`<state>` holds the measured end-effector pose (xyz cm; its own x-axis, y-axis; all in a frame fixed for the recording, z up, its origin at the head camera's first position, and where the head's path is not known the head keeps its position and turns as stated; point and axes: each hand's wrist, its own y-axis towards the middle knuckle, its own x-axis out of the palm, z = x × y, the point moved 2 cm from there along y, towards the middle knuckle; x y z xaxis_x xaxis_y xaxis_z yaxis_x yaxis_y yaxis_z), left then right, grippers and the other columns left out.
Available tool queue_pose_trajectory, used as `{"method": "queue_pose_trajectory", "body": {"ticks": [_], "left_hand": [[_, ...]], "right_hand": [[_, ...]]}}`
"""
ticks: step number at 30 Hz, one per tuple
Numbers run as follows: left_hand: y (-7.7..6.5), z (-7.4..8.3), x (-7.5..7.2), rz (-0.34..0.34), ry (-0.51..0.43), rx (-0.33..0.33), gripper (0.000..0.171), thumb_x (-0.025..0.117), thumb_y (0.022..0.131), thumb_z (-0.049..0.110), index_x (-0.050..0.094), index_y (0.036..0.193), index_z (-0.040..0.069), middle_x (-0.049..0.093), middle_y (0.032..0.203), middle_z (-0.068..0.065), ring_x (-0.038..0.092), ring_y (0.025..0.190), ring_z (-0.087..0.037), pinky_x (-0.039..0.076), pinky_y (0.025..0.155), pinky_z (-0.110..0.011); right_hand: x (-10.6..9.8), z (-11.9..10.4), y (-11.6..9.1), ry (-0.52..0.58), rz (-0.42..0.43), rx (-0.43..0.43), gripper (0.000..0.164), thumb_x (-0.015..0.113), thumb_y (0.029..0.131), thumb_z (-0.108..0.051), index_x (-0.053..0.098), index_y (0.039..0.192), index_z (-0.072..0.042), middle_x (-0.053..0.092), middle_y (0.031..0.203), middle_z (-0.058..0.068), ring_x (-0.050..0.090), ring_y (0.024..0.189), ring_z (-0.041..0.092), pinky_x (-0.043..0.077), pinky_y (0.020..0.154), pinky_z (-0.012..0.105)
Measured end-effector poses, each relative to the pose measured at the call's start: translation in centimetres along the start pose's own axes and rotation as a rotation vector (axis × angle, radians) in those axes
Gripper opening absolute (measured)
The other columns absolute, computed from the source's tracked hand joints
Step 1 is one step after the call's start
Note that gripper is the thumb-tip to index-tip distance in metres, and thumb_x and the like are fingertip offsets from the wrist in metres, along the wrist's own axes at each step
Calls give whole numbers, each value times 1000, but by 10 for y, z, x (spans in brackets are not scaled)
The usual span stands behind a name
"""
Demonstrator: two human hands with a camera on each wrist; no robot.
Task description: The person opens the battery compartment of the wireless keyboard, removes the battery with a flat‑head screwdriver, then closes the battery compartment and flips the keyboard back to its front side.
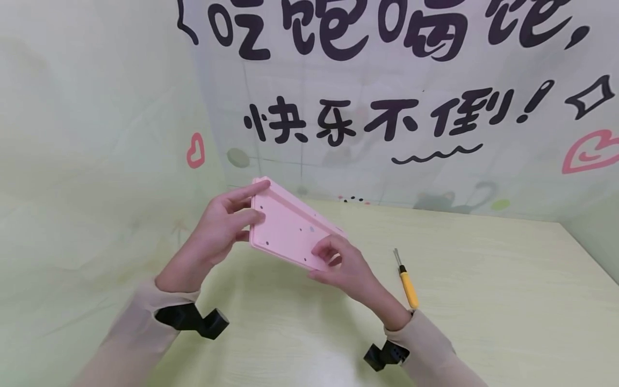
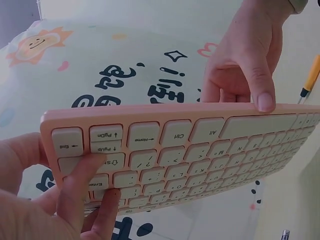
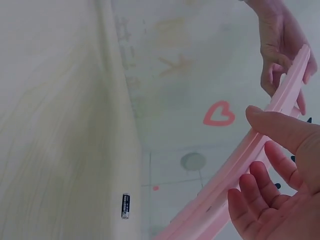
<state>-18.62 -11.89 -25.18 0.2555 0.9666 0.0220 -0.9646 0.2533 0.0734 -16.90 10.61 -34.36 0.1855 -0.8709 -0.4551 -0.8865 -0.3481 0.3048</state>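
A pink keyboard (image 1: 285,228) is held up above the table, tilted, its underside facing the head camera. White keys on the keyboard's front (image 2: 175,160) show in the left wrist view. My left hand (image 1: 217,226) grips one end, with fingers on both the underside and the keys. Toward the other end, my right hand (image 1: 350,269) holds the long edge: the thumb (image 2: 264,97) lies over the edge, and the fingers (image 3: 257,192) bend against the underside. Small dark dots mark the underside.
On the pale wooden table (image 1: 483,279), a screwdriver (image 1: 408,287) with a yellow handle lies right of the right hand. The right wrist view shows a small dark battery (image 3: 125,205) on the table. A printed cloth (image 1: 333,166) with black lettering hangs behind.
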Motion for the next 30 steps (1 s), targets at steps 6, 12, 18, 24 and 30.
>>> {"method": "queue_pose_trajectory", "body": {"ticks": [6,12,18,24,30], "left_hand": [[3,0,6,16,-6,-12,56,53,83,-6,44,136,9,43,122,-18,52,90,-25,54,65,-32],[5,2,12,34,-37,-9,56,54,83,-5,45,136,10,43,118,-18,52,87,-23,54,65,-30],[8,4,20,47,-41,26,56,55,84,-3,46,136,13,42,115,-16,50,92,-24,54,65,-34],[10,5,29,42,-53,56,57,56,82,-4,46,135,16,42,115,-16,49,95,-26,54,64,-39],[10,8,36,45,-75,67,57,57,82,-3,47,134,18,41,116,-17,51,95,-29,53,66,-42]], "right_hand": [[1,-2,1,-136,63,-128,36,80,68,-5,57,95,-6,53,90,2,52,79,16,51,64,31],[-1,-3,0,-256,164,-240,34,75,68,0,57,96,-6,55,92,4,56,78,15,52,59,26],[-1,-4,-1,-266,205,-244,31,74,68,1,58,95,-6,56,91,3,57,78,13,51,56,19],[0,-7,-2,-280,216,-255,30,73,69,3,59,94,-4,57,91,5,59,80,15,49,55,15],[-2,-11,-2,-308,254,-293,29,71,68,6,60,93,-3,57,90,6,60,82,16,49,56,15]]}}
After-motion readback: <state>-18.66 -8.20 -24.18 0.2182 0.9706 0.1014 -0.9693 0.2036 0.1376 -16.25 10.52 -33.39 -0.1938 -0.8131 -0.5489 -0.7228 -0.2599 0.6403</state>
